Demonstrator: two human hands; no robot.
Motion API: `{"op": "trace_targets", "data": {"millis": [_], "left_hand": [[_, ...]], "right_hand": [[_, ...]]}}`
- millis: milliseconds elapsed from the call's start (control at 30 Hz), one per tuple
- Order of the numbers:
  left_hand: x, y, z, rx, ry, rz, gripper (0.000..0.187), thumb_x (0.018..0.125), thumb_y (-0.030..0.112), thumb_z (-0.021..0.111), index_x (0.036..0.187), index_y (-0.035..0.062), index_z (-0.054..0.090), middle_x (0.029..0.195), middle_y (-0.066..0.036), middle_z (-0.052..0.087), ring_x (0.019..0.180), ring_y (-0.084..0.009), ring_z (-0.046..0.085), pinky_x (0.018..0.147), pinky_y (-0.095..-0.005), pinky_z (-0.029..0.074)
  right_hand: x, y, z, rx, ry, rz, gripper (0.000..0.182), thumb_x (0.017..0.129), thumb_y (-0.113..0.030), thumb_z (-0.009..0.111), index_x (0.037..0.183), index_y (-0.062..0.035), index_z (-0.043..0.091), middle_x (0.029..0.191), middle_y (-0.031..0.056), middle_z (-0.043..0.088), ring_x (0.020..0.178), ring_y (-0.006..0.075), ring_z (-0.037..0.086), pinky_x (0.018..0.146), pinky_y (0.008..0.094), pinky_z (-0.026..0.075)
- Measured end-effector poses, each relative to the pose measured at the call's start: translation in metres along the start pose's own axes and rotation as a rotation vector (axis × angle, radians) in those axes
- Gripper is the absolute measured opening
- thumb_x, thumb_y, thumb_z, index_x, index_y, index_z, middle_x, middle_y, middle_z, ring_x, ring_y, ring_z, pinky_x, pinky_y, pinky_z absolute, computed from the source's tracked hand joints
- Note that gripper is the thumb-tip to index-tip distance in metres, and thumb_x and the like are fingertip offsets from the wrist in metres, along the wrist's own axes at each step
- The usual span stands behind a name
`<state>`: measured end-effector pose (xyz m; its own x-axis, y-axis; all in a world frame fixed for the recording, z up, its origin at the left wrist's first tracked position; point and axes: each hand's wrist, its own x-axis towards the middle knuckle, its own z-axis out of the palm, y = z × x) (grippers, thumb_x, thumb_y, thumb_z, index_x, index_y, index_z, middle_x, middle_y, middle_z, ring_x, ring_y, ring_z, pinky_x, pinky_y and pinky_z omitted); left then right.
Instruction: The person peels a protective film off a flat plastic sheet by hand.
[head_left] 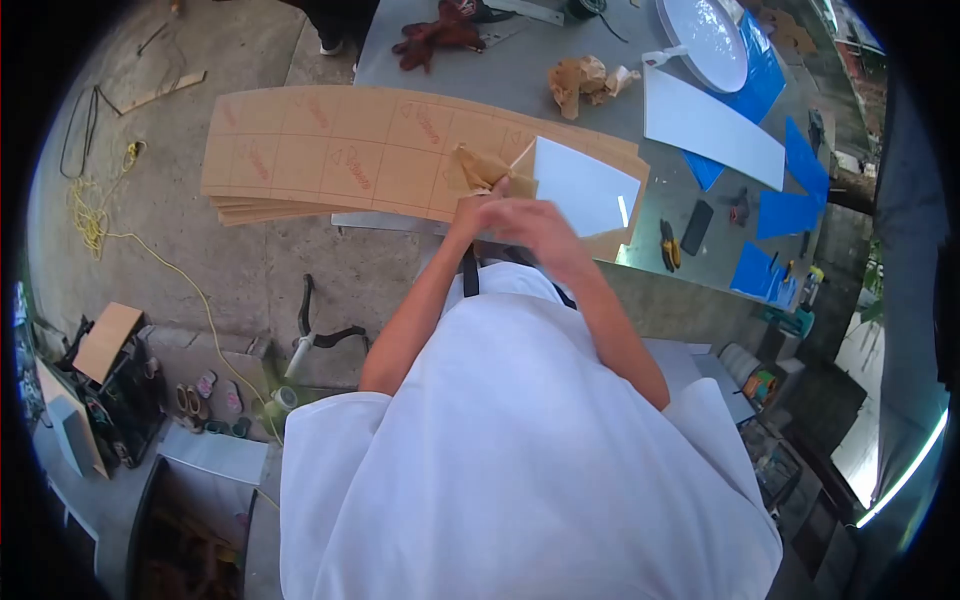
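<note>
A long panel (pixel 330 150) covered in printed brown paper lies across the table's near edge, on top of similar panels. At its right end the paper is peeled back, baring a glossy white surface (pixel 585 190). My left hand (pixel 474 212) is closed at the lifted, crumpled flap of brown paper (pixel 478 172), its fingers partly hidden behind my other hand. My right hand (pixel 545 235) passes close over the left one, beside the bare white part. It is smeared by motion, so its fingers cannot be made out.
Crumpled brown paper (pixel 590 82), red gloves (pixel 437 40), a white round piece (pixel 703 42), a white strip (pixel 712 125), blue pieces (pixel 786 214), pliers (pixel 670 246) and a dark phone-like slab (pixel 697 228) lie on the grey table (pixel 520 75). A yellow cord (pixel 185 275) crosses the floor at left.
</note>
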<state>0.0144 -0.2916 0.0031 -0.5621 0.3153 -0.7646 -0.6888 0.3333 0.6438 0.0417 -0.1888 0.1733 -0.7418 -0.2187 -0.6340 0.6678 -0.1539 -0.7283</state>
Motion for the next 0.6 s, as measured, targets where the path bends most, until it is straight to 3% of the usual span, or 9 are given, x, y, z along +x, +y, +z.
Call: {"op": "trace_targets", "data": {"millis": [33,100,133,200,233,300,400,467,600], "left_hand": [[-0.002,-0.004,0.004,-0.09,0.075,0.071,0.055,0.087,0.051,0.061,0.102,-0.0018,0.065,0.094,-0.01,0.067,0.088,-0.0189,0.062,0.081,-0.0333,0.048],[-0.001,-0.006,0.003,-0.161,0.163,0.149,0.055,0.087,0.049,0.062,0.104,-0.0029,0.064,0.097,-0.01,0.067,0.089,-0.0175,0.061,0.081,-0.0322,0.048],[-0.001,-0.007,0.003,-0.235,0.185,0.222,0.054,0.087,0.048,0.064,0.108,-0.002,0.063,0.102,-0.01,0.066,0.092,-0.0167,0.06,0.081,-0.0305,0.047],[-0.006,-0.008,0.001,-0.289,0.209,0.285,0.054,0.086,0.046,0.066,0.112,-0.001,0.062,0.107,-0.01,0.064,0.096,-0.0159,0.059,0.082,-0.0289,0.047],[-0.01,-0.005,-0.001,-0.231,0.218,0.223,0.055,0.086,0.047,0.066,0.111,-0.0023,0.062,0.107,-0.012,0.065,0.096,-0.0166,0.06,0.082,-0.0298,0.047],[-0.018,0.004,-0.004,-0.153,0.229,0.155,0.057,0.085,0.047,0.065,0.109,-0.0036,0.061,0.106,-0.013,0.066,0.095,-0.0174,0.061,0.082,-0.0307,0.048],[-0.021,0.003,-0.008,0.195,0.369,-0.122,0.051,0.086,0.041,0.067,0.111,-0.0029,0.061,0.106,-0.012,0.066,0.095,-0.0188,0.061,0.082,-0.0317,0.048],[-0.02,-0.013,-0.012,0.002,0.389,0.083,0.05,0.086,0.041,0.066,0.111,-0.0028,0.061,0.103,-0.012,0.067,0.093,-0.0223,0.062,0.081,-0.0334,0.048],[-0.022,-0.008,-0.037,-0.027,0.282,0.197,0.052,0.086,0.043,0.066,0.109,-0.0037,0.061,0.101,-0.014,0.068,0.093,-0.0251,0.063,0.081,-0.0361,0.048]], "right_hand": [[0.001,0.01,-0.027,-0.137,0.135,-0.082,0.038,0.088,-0.022,0.061,0.122,-0.0027,0.058,0.114,0.0096,0.065,0.108,0.0221,0.06,0.093,0.0305,0.044],[0.019,0.056,-0.09,-0.639,0.497,-0.312,0.059,0.085,-0.03,0.065,0.137,-0.0097,0.046,0.132,0.0196,0.052,0.123,0.0378,0.048,0.101,0.0417,0.039],[0.033,0.071,-0.11,-0.62,0.497,-0.317,0.059,0.085,-0.03,0.065,0.137,-0.0097,0.046,0.132,0.0196,0.052,0.123,0.0378,0.048,0.101,0.0417,0.039],[0.053,0.095,-0.134,-1.11,0.646,-0.06,0.096,0.072,-0.043,0.076,0.149,-0.0222,0.022,0.152,0.0279,0.015,0.136,0.0552,0.013,0.103,0.0636,0.024],[0.055,0.098,-0.131,-1.089,0.641,-0.057,0.096,0.072,-0.043,0.076,0.149,-0.0222,0.022,0.152,0.0279,0.015,0.136,0.0552,0.013,0.103,0.0636,0.024],[0.061,0.103,-0.122,-1.089,0.32,0.141,0.135,0.051,-0.049,0.087,0.151,-0.0323,-0.003,0.152,0.0256,-0.02,0.131,0.0602,-0.021,0.095,0.0781,0.008],[0.063,0.113,-0.122,-1.141,0.313,0.146,0.146,0.042,-0.044,0.091,0.15,-0.0349,-0.006,0.15,0.0213,-0.03,0.131,0.0554,-0.027,0.093,0.0801,0.002],[0.063,0.111,-0.118,-1.141,0.318,0.185,0.148,0.04,-0.041,0.092,0.149,-0.0351,-0.007,0.15,0.0209,-0.029,0.132,0.0546,-0.026,0.094,0.0791,0.002],[0.062,0.105,-0.115,-1.16,0.344,0.225,0.15,0.038,-0.033,0.094,0.149,-0.0364,-0.007,0.151,0.018,-0.028,0.135,0.0516,-0.024,0.097,0.0769,0.001]]}}
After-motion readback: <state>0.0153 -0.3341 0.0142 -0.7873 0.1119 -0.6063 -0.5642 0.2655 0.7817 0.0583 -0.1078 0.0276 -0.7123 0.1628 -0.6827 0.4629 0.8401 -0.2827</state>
